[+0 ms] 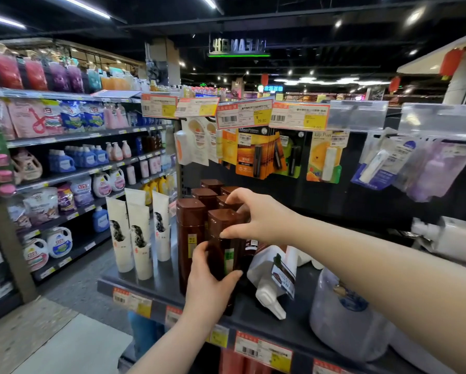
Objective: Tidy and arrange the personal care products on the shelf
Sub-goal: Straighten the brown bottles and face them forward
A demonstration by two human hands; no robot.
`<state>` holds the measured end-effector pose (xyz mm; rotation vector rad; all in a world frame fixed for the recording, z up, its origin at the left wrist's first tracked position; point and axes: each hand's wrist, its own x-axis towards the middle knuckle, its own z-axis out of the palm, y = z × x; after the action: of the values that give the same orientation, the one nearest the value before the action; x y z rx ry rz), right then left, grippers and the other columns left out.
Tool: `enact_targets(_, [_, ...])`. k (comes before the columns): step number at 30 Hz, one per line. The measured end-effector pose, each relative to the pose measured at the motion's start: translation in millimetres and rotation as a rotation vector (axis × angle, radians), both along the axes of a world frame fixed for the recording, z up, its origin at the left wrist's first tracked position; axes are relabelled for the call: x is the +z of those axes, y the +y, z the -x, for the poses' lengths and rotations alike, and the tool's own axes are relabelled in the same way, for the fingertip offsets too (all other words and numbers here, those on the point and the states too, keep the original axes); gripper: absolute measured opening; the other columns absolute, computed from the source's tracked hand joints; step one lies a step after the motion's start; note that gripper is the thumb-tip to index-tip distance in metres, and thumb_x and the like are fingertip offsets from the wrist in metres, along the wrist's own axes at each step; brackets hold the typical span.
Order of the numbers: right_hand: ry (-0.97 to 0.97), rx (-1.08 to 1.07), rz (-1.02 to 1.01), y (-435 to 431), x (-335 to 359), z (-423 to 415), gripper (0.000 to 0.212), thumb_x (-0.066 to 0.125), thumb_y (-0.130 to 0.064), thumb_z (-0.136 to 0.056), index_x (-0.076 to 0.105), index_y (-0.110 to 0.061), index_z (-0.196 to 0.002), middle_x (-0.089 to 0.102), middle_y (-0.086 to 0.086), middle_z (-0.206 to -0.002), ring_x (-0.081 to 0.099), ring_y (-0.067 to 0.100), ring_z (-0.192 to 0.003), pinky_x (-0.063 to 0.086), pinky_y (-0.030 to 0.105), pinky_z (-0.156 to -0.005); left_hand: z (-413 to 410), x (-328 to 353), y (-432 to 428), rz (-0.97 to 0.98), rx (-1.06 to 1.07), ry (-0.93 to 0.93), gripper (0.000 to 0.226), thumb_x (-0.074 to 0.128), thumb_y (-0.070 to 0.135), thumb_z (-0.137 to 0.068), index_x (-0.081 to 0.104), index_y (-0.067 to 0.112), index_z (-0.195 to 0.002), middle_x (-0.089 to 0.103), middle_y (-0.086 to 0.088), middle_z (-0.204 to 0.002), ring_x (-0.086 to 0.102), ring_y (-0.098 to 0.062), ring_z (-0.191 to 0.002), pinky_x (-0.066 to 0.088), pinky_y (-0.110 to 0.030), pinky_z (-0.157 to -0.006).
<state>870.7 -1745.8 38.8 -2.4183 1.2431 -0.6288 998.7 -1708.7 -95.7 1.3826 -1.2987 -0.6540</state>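
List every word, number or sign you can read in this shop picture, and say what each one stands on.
"Men": top of the orange hanging card.
"Lip Pure": top of the yellow lip balm card.
"29.90": yellow patch of the price tag above the cards.
Overhead hanging sign: seen mirrored, it seems to read "CLEAN".
Brown bottle labels, shelf-edge tags and white tubes: too small or blurred to read.

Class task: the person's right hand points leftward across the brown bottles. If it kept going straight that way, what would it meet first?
Probably the front-left brown bottle, just beyond the right hand; depth is uncertain.
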Motion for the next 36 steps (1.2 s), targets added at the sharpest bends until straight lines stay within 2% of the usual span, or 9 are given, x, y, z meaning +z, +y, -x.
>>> enact_targets(5, [0.042, -0.097, 0.062, 8.2, 41.8, 39.4, 0.044, 0.062, -0.050, -0.081, 0.055, -0.024, -0.117, 0.061, -0.008, -0.102, 0.059, 0.009, -0.096, 0.049, 0.021, -0.080, 1.2, -1.7, 9.5, 0.072, 0.078, -0.008, 0.093, 0.080, 0.026, -0.067, 0.023, 0.029, -0.141, 0.034, -0.001, -0.142, 0.038, -0.020, -0.128, 0.033, -0.036, -0.106])
enact_targets(12, [0.241, -0.333, -0.016, 27.6, 53.0, 155.0, 0.027, 0.059, -0.038, -0.088, 0.060, -0.026, -0.112, 0.061, -0.009, -0.104, 0.057, 0.006, -0.098, 0.044, 0.019, -0.087, 21.6, 5.8, 35.8, 0.341, 0.160, -0.066, 0.097, 0.082, 0.010, -0.064, 0.024, 0.028, -0.140, 0.028, -0.007, -0.143, 0.030, -0.019, -0.132, 0.024, -0.035, -0.106])
enact_targets(16, [0.346, -0.443, -0.177, 42.3, 35.4, 208.4, 0.037, 0.061, -0.046, -0.084, 0.060, -0.027, -0.116, 0.064, -0.008, -0.113, 0.058, 0.008, -0.102, 0.044, 0.022, -0.091, 57.4, 25.0, 48.0, 0.562, -0.084, -0.187, 0.074, 0.065, 0.038, -0.063, 0.042, 0.013, -0.129, 0.036, 0.002, -0.135, 0.030, -0.021, -0.134, 0.024, -0.039, -0.109])
enact_targets(19, [0.492, -0.487, -0.286, 57.1, 23.5, 238.3, 0.062, 0.064, -0.058, -0.076, 0.050, -0.030, -0.129, 0.056, -0.017, -0.110, 0.055, 0.002, -0.097, 0.048, 0.018, -0.085, 90.3, 39.6, 48.2, 0.648, -0.236, -0.298, 0.068, 0.073, 0.031, -0.057, 0.046, 0.022, -0.118, 0.035, 0.011, -0.132, 0.022, -0.012, -0.136, 0.021, -0.038, -0.107])
enact_targets(21, [0.683, -0.476, -0.311, 64.4, 14.4, 257.7, 0.085, 0.063, -0.066, -0.070, 0.033, -0.033, -0.142, 0.046, -0.010, -0.132, 0.047, 0.010, -0.119, 0.041, 0.028, -0.102, 109.7, 46.7, 46.5, 0.600, -0.364, -0.287, 0.065, 0.074, 0.037, -0.058, 0.044, 0.040, -0.115, 0.033, 0.021, -0.133, 0.014, 0.004, -0.136, 0.018, -0.029, -0.106])
enact_targets(23, [0.669, -0.457, -0.398, 72.7, 3.1, 272.7, 0.101, 0.069, -0.063, -0.067, 0.017, -0.032, -0.147, 0.025, -0.007, -0.153, 0.025, 0.013, -0.139, 0.022, 0.027, -0.113, 126.8, 51.7, 39.8, 0.426, -0.472, -0.270, 0.067, 0.074, 0.058, -0.060, 0.031, 0.061, -0.111, 0.021, 0.028, -0.139, 0.006, 0.008, -0.136, 0.016, -0.029, -0.111])
enact_targets(27, [0.604, -0.404, -0.347, 84.7, -21.4, 290.2, 0.116, 0.079, -0.051, -0.064, 0.002, -0.031, -0.149, 0.014, -0.005, -0.156, 0.014, 0.013, -0.142, 0.016, 0.033, -0.117, 149.5, 49.4, 15.3, 0.169, -0.552, -0.429, 0.104, 0.075, 0.063, -0.051, 0.007, 0.062, -0.129, -0.003, 0.022, -0.152, -0.003, -0.001, -0.140, 0.015, -0.034, -0.113])
enact_targets(31, [0.510, -0.398, -0.287, 86.4, -33.0, 299.7, 0.113, 0.076, -0.054, -0.065, 0.002, -0.037, -0.148, 0.021, -0.010, -0.147, 0.024, 0.013, -0.135, 0.025, 0.032, -0.112, 154.3, 35.4, 2.7, 0.146, -0.606, -0.361, 0.092, 0.080, 0.057, -0.050, 0.032, 0.054, -0.128, 0.032, 0.022, -0.138, 0.029, 0.005, -0.123, 0.029, -0.020, -0.095])
enact_targets(36, [0.445, -0.378, -0.257, 70.6, -34.0, 305.0, 0.110, 0.078, -0.050, -0.065, 0.007, -0.034, -0.148, 0.023, -0.008, -0.146, 0.024, 0.012, -0.135, 0.022, 0.024, -0.109, 156.6, 27.3, -1.5, 0.226, -0.579, -0.340, 0.080, 0.080, 0.059, -0.044, 0.046, 0.048, -0.115, 0.042, 0.023, -0.128, 0.034, 0.023, -0.108, 0.030, -0.003, -0.082])
